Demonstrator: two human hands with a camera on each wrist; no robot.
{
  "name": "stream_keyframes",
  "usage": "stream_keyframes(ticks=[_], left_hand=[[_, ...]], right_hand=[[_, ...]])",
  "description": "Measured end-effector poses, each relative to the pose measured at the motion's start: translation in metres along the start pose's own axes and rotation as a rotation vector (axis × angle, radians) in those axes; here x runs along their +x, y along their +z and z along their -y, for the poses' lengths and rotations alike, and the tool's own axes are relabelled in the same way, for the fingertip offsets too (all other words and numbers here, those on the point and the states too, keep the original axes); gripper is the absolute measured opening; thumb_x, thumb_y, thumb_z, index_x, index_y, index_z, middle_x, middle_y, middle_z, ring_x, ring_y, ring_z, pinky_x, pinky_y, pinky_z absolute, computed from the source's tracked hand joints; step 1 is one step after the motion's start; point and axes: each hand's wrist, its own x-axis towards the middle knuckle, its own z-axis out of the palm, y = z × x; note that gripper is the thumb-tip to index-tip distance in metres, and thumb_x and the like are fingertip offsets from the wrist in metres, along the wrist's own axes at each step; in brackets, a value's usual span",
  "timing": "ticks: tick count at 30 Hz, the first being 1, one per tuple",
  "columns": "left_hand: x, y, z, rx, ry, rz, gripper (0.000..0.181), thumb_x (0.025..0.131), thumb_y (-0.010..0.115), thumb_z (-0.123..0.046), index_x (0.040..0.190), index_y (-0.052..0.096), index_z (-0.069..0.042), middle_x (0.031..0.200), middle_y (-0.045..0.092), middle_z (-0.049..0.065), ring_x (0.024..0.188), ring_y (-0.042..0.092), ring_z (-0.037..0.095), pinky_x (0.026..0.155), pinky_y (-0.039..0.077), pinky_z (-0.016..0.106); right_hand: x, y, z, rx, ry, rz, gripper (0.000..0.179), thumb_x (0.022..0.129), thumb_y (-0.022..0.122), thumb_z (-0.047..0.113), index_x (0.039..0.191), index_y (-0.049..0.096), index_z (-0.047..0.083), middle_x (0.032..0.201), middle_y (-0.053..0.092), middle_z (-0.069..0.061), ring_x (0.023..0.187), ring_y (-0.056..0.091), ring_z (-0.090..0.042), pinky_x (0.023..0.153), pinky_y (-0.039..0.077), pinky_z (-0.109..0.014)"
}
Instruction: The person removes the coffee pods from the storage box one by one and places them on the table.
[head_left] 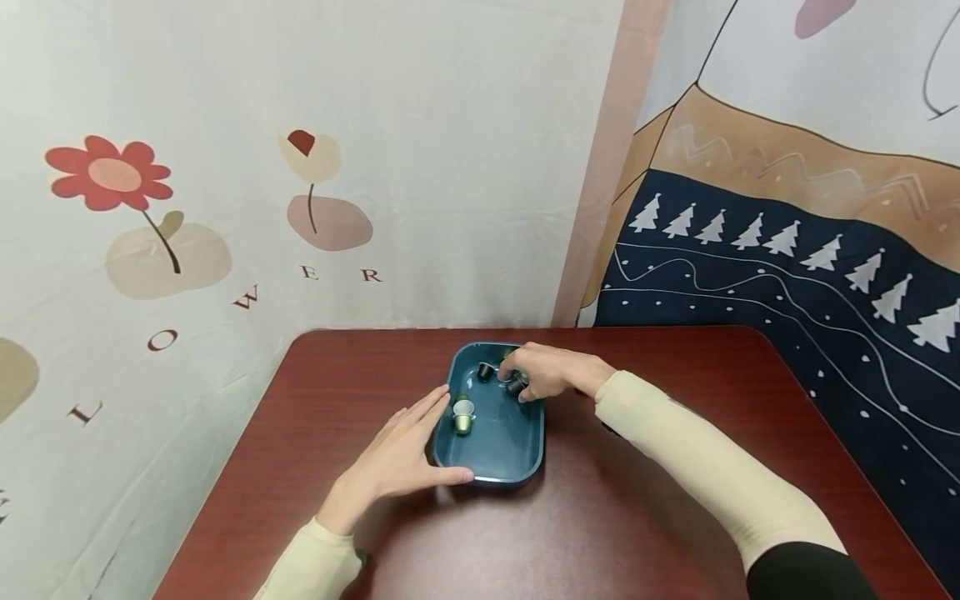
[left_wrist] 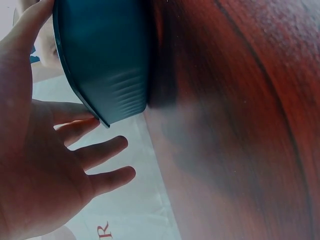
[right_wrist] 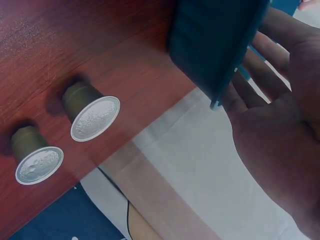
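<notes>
A blue rectangular tray (head_left: 497,450) sits on the table with several coffee capsules inside. My left hand (head_left: 401,446) rests against its left side, fingers straight along the rim and thumb on the near edge. Inside the tray's far right part, my right hand (head_left: 551,369) reaches down with fingers bent around a dark capsule (head_left: 516,383); I cannot tell whether they pinch it. Another dark capsule (head_left: 485,371) lies just left of these fingertips. By the left wall is a light-green capsule (head_left: 463,423). The right wrist view shows that hand's fingers partly hidden behind the tray wall.
Two olive capsules with silver lids, a nearer one (right_wrist: 92,112) and a smaller-looking one (right_wrist: 37,157), stand on the table outside the tray in the right wrist view. The reddish-brown table (head_left: 330,367) ends at a printed cloth backdrop (head_left: 465,167).
</notes>
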Motion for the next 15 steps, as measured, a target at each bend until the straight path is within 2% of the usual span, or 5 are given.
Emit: stream_keyframes(ticks=[6, 15], left_hand=[[0.0, 0.0, 0.0, -0.001, -0.001, 0.006, 0.13, 0.084, 0.082, -0.084, 0.176, 0.036, -0.005, 0.189, 0.031, 0.005, 0.17, 0.042, 0.036, 0.136, 0.034, 0.074], [0.0, -0.001, -0.001, -0.004, -0.005, 0.007, 0.131, 0.084, 0.081, -0.085, 0.177, 0.036, -0.005, 0.189, 0.03, 0.005, 0.17, 0.041, 0.035, 0.136, 0.034, 0.073]], right_hand=[[0.006, 0.003, -0.002, -0.032, 0.009, 0.007, 0.044, 0.102, 0.083, 0.007, 0.145, 0.076, 0.008, 0.146, 0.076, -0.01, 0.128, 0.073, -0.021, 0.112, 0.065, -0.041], [0.015, 0.009, -0.005, -0.137, -0.017, 0.002, 0.035, 0.101, 0.082, 0.002, 0.135, 0.081, 0.009, 0.136, 0.081, -0.008, 0.114, 0.074, -0.017, 0.104, 0.067, -0.037]])
